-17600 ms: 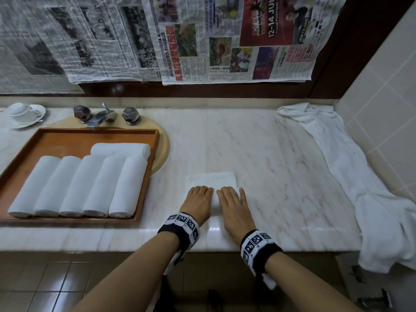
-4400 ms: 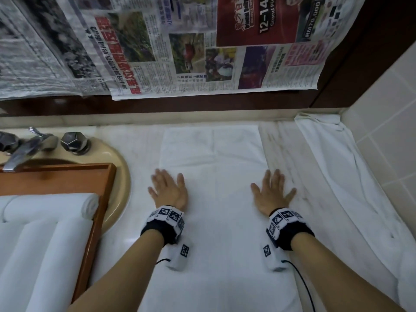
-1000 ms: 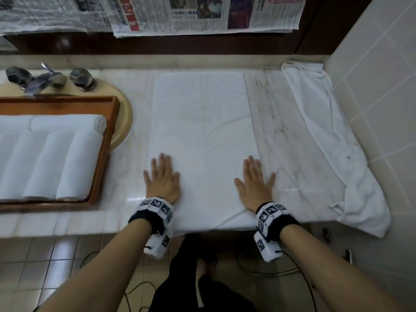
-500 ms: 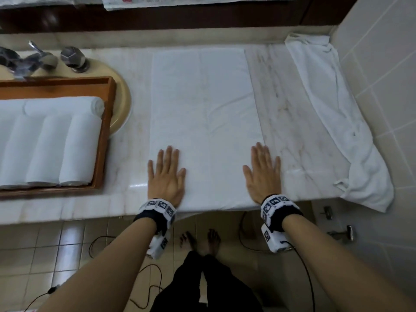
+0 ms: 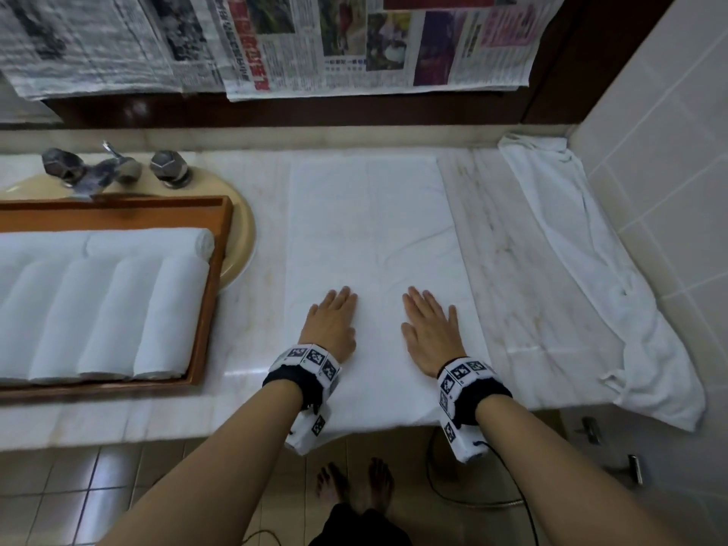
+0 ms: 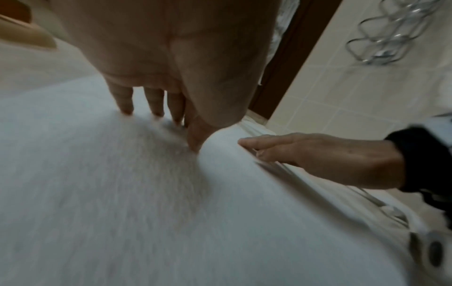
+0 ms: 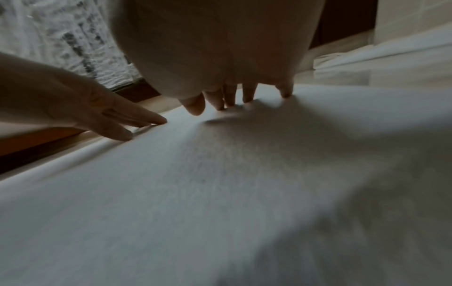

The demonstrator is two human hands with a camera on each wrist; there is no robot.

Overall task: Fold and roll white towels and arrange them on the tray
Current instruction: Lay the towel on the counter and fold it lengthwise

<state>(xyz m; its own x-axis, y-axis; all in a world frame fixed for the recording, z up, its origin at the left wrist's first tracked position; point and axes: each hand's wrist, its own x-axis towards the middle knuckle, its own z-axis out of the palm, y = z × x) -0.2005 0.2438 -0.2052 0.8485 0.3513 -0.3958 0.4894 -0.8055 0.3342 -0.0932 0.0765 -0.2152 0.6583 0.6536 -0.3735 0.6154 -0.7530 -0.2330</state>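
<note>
Pressing the towel [image 5: 374, 246] flat on the counter [image 5: 524, 293], we keep both hands extended and grasp nothing. The left hand [image 5: 330, 324] and right hand [image 5: 430, 328] lie palm down near the towel's near end, fingers straight, pointing away from us. Between the two palms runs a faint lengthwise crease; beyond the fingertips the cloth stretches flat toward the wall. Behind the wrists its near edge reaches the counter lip and appears to droop slightly over it.

The wrist views show fingers [image 6: 127, 104] touching the terry nap, which dimples under them. We judge the cloth soft, light and limp: it will sag wherever it is unsupported and wrinkle if dragged. It should not slip in the grip, but may slide on the polished stone.

For the next fold we would pinch the corners outboard of each palm, at the near edge, lifting both together.

Left of the left hand, the tray [image 5: 205, 309] holds finished rolls [image 5: 118, 317]. Right of the right hand, well apart, lies a crumpled towel [image 5: 583, 269].
</note>
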